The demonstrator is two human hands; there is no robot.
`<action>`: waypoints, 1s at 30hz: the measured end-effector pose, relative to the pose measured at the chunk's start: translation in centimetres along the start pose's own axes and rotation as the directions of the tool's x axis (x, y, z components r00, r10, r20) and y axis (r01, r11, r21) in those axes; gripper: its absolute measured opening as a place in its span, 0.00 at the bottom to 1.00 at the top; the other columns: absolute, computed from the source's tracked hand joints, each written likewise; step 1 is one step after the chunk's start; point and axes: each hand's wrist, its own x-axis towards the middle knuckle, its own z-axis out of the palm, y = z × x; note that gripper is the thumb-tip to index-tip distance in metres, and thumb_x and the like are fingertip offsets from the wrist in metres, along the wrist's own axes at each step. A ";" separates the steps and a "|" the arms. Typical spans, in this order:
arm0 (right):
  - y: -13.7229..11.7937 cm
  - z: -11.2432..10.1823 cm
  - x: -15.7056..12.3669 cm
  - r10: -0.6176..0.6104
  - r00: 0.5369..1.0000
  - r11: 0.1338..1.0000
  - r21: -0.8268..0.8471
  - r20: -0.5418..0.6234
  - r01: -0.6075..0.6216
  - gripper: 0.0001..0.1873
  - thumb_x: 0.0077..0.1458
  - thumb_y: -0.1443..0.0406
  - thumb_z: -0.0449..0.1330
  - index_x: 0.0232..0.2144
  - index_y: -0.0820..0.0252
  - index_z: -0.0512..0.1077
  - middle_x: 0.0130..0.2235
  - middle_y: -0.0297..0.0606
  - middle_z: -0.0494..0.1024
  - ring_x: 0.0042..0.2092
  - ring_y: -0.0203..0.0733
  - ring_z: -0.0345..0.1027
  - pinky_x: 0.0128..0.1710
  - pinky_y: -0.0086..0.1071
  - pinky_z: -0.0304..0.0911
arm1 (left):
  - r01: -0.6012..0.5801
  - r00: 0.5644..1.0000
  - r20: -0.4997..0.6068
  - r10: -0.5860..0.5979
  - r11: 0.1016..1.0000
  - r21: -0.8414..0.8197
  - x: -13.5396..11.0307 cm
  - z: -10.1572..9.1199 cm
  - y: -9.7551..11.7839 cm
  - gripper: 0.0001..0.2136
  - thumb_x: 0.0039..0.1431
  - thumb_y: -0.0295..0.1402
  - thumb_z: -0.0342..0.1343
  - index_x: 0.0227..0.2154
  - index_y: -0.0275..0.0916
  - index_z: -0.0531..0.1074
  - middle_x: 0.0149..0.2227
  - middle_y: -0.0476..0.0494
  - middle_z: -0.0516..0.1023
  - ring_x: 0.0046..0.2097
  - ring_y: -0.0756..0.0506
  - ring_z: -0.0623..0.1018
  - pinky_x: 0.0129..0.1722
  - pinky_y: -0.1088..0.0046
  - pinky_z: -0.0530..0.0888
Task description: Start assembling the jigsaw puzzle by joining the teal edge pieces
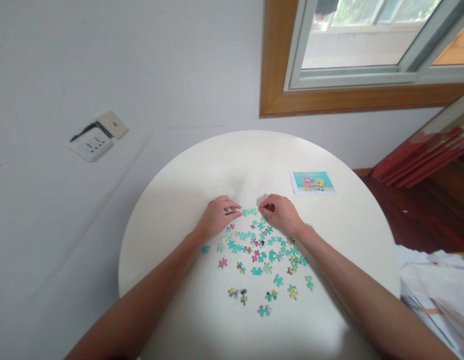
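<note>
A short strip of joined puzzle pieces [249, 212], teal with yellow-green, lies flat between my hands. My left hand [216, 216] is at its left end, thumb and fingers apart with a gap showing between them; the tips are at or very near the strip's edge. At the right end, my right hand [279, 212] has its fingers curled in toward the thumb in a pinch. Whatever is between those fingertips is too small to make out. Loose puzzle pieces [257, 271] in teal, pink, yellow and pale green are scattered below, between my forearms.
All this lies on a round white table [172, 185]. A picture card [313, 183] with cartoon figures lies at the back right. Behind stand a wall with a socket [91, 144] and a wood-framed window [273, 100]. White papers [434, 285] are piled beyond the table's right edge.
</note>
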 end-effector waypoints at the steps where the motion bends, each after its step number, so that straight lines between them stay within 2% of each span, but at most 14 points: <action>1: -0.1 0.0 0.0 -0.001 1.000 1.000 -0.003 0.000 0.001 0.05 0.55 0.67 0.62 0.31 0.56 0.79 0.33 0.35 0.77 0.32 0.36 0.66 0.34 0.30 0.57 | 0.000 1.000 -0.001 0.000 1.000 0.007 0.0 0.0 0.0 0.06 0.53 0.32 0.66 0.35 0.40 0.80 0.35 0.48 0.78 0.33 0.49 0.75 0.37 0.73 0.71; 9: 0.0 0.1 0.0 -0.022 0.999 0.999 -0.040 0.024 0.023 0.07 0.57 0.63 0.64 0.38 0.53 0.80 0.37 0.35 0.77 0.34 0.36 0.68 0.34 0.29 0.58 | 0.007 1.000 0.018 -0.007 1.000 -0.008 -0.1 0.4 0.0 0.07 0.52 0.33 0.67 0.34 0.40 0.81 0.35 0.47 0.78 0.34 0.49 0.76 0.36 0.74 0.72; 18: -0.4 0.0 0.0 -0.036 0.998 0.997 -0.069 0.049 0.039 0.05 0.57 0.63 0.64 0.36 0.50 0.80 0.36 0.33 0.77 0.34 0.36 0.69 0.34 0.29 0.57 | -0.022 1.000 0.002 0.022 1.000 0.017 0.0 0.6 0.2 0.04 0.55 0.32 0.64 0.33 0.41 0.81 0.34 0.48 0.78 0.35 0.49 0.76 0.37 0.74 0.72; 30: -0.4 0.7 0.3 -0.018 1.000 0.997 -0.075 0.002 0.018 0.06 0.56 0.63 0.64 0.38 0.51 0.80 0.36 0.33 0.78 0.34 0.36 0.69 0.35 0.30 0.58 | -0.007 1.000 -0.024 0.008 0.999 0.039 0.2 0.6 0.1 0.04 0.56 0.32 0.63 0.34 0.41 0.81 0.34 0.47 0.78 0.35 0.48 0.77 0.38 0.73 0.72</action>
